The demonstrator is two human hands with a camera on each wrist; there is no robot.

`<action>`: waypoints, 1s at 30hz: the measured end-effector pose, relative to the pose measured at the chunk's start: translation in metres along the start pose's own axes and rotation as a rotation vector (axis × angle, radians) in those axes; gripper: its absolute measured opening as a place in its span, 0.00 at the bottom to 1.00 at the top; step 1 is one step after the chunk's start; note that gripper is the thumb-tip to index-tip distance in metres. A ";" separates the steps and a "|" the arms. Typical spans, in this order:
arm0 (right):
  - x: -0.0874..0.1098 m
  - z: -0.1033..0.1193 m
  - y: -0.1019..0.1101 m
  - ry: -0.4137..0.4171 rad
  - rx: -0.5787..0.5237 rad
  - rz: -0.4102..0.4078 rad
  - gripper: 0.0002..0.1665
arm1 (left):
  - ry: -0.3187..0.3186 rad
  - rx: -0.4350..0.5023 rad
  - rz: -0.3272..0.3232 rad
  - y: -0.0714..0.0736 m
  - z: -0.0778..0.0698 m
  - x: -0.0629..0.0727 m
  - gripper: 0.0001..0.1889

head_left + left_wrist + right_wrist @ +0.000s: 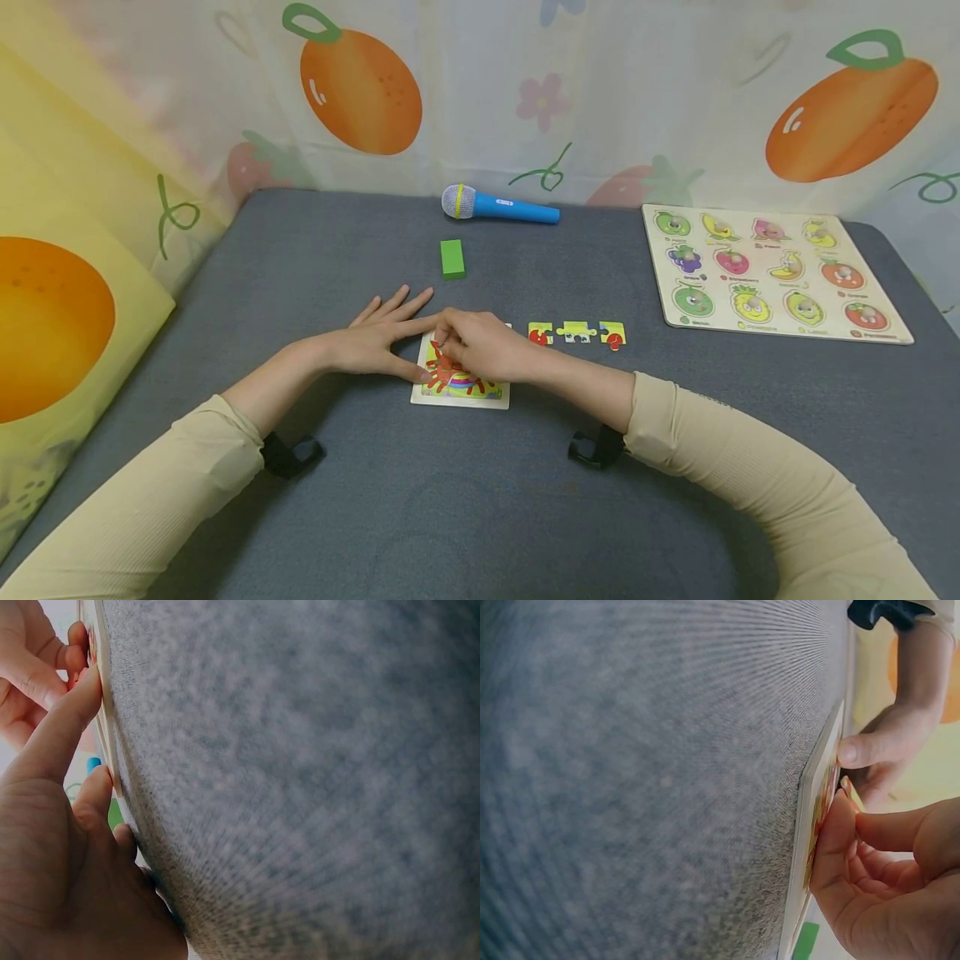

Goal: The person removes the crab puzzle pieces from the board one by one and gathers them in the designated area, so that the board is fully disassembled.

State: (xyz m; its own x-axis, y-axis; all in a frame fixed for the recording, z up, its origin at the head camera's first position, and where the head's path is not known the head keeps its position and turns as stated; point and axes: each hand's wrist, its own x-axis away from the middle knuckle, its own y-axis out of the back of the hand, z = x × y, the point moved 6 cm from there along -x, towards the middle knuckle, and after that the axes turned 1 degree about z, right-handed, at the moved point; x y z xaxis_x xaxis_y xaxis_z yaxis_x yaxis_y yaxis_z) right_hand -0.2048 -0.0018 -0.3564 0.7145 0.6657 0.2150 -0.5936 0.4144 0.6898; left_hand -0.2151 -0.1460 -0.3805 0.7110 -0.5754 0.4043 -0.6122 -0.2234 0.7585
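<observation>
A small puzzle board with a red crab picture lies flat on the table. My left hand spreads its fingers at the board's left side, its thumb resting on the lower left edge and its index finger by the upper edge. Over the upper part of the board, my right hand pinches a small puzzle piece between thumb and index finger; most of it is hidden by the fingers. Three loose yellow-and-red puzzle pieces lie in a row to the right of the board.
Behind the board are a green block and a blue toy microphone. A fruit puzzle board lies at the right rear of the grey table. A fruit-patterned curtain hangs along the back edge.
</observation>
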 end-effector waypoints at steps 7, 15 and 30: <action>0.002 0.001 0.003 -0.002 -0.086 -0.002 0.08 | -0.004 0.008 0.001 0.000 0.000 0.000 0.47; 0.002 0.002 0.011 0.001 -0.068 -0.004 0.06 | 0.003 0.008 0.001 0.000 0.001 0.000 0.47; 0.012 -0.011 0.032 -0.005 -0.143 -0.003 0.05 | -0.011 -0.037 0.004 0.000 0.001 -0.002 0.48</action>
State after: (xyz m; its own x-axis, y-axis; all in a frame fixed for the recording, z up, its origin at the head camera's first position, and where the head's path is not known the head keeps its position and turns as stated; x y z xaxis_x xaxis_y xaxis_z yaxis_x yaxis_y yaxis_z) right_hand -0.2193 0.0258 -0.3396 0.7179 0.6614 0.2170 -0.6380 0.5005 0.5852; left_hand -0.2168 -0.1456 -0.3822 0.7048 -0.5848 0.4016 -0.6014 -0.1923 0.7755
